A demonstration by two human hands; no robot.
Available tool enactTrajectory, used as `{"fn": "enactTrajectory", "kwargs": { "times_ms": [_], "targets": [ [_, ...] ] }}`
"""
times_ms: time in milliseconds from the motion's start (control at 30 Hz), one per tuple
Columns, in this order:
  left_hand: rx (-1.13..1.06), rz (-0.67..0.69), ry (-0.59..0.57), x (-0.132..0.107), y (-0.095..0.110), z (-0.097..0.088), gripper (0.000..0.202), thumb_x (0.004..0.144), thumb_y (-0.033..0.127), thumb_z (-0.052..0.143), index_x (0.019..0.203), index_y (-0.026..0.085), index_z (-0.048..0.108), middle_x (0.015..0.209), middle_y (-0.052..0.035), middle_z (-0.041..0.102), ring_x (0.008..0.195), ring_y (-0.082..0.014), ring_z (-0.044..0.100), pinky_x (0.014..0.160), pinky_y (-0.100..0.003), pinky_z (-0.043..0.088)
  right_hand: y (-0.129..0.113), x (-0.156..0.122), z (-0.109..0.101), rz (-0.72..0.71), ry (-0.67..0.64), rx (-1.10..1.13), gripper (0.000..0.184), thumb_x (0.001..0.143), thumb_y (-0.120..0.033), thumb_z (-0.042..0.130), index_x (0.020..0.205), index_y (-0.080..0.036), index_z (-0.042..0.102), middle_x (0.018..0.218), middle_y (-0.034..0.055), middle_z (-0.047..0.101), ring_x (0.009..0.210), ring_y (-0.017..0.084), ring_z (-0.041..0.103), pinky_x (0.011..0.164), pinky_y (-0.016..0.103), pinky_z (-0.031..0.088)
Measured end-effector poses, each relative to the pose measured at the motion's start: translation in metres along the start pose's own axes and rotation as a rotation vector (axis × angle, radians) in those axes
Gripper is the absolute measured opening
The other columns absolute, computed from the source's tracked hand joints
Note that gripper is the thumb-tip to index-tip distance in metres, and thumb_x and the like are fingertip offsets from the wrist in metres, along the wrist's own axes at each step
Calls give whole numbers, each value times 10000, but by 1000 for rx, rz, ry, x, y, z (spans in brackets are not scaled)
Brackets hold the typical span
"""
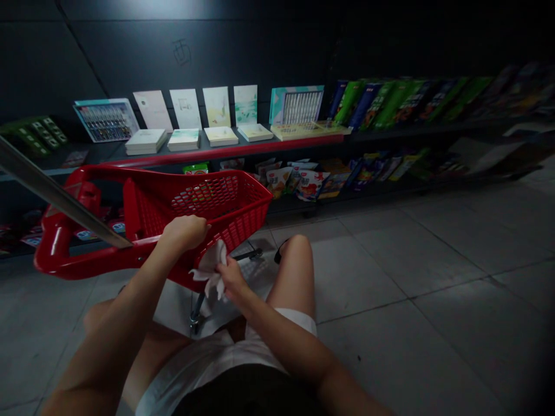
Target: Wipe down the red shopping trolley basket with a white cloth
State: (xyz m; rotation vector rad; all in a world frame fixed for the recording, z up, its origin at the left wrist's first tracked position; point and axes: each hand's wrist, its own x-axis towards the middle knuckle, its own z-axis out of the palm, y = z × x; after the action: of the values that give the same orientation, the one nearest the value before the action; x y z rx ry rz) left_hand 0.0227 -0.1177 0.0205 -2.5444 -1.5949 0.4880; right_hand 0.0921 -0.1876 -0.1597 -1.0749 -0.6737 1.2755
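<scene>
Here, white cloth (211, 266) in right fingers (226, 270)

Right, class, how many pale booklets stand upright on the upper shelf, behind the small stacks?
4, in one row beyond the red cart. From left: pinkish booklet, white booklet, yellowish booklet, green-patterned booklet. Others may be hidden behind these.
</scene>
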Motion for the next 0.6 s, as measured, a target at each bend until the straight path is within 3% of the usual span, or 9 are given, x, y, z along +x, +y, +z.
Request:
{"fn": "enactTrajectory", "kwargs": {
  "times_ms": [33, 100, 167, 200, 267, 400, 467, 600],
  "targets": [
    [6, 5, 7, -1, 0, 0, 514, 914, 416, 274, 1059, 148, 688, 1039, -187, 699, 964, -314, 667, 811, -383, 512, -15, 4, -7, -106, 37, -77, 443, 766, -114, 473, 1194, -183, 569, 1059, 47, 628, 1080, 218, 549, 891, 342, 482],
    [18, 10, 19, -5, 3, 1, 501, 909, 413, 291, 1047, 142, 689, 1005, -193, 704, 935, -326, 674, 784, -398, 519, -46, 19, -22, -489, 107, -448, 533, 784, -108, 452, 1307, -187, 514, 1260, 85, 529, 1230, 233, 428, 1026, 367, 381],
    [34, 29, 35, -9, 6, 1, 461, 909, 346, 297, 1048, 137, 684, 984, -193, 707, 910, -324, 681, 767, -403, 523, -73, 42, -37, -808, 7, -841, 515, 823, -103, 444, 1322, -199, 526, 1288, 95, 505, 1236, 233, 386, 1077, 371, 305],
    [42, 41, 48, -11, 8, 1, 448, 909, 308, 294, 1050, 133, 681, 976, -192, 708, 901, -319, 683, 764, -401, 523, -84, 55, -46, -897, -73, -998, 495, 842, -98, 437, 1310, -215, 546, 1265, 91, 522, 1209, 227, 393, 1078, 366, 292],
    [56, 62, 77, -16, 12, 1, 442, 913, 280, 286, 1042, 122, 678, 950, -192, 710, 894, -312, 685, 764, -392, 521, -104, 81, -66, -946, -152, -1227, 463, 862, -81, 425, 1270, -227, 590, 1195, 87, 561, 1134, 215, 418, 1042, 345, 307],
    [62, 72, 106, -21, 15, 2, 458, 926, 292, 269, 985, 117, 688, 892, -197, 711, 878, -316, 689, 738, -389, 525, -128, 108, -94, -787, 66, -1432, 429, 849, -57, 412, 1208, -138, 631, 1085, 127, 580, 1065, 229, 426, 953, 330, 339],
    [70, 83, 117, -22, 15, 3, 435, 912, 242, 277, 966, 117, 690, 881, -197, 711, 858, -321, 692, 718, -397, 528, -128, 103, -87, -801, 31, -1450, 394, 859, -73, 406, 1162, -131, 651, 1060, 123, 588, 1051, 228, 434, 934, 332, 329],
    [91, 112, 161, -23, 10, 8, 400, 889, 202, 300, 962, 101, 680, 870, -200, 708, 816, -337, 692, 688, -428, 529, -120, 81, -55, -982, -271, -1449, 333, 884, -152, 442, 1146, -188, 644, 1088, 86, 582, 1044, 214, 446, 902, 331, 310]
  ]
}}
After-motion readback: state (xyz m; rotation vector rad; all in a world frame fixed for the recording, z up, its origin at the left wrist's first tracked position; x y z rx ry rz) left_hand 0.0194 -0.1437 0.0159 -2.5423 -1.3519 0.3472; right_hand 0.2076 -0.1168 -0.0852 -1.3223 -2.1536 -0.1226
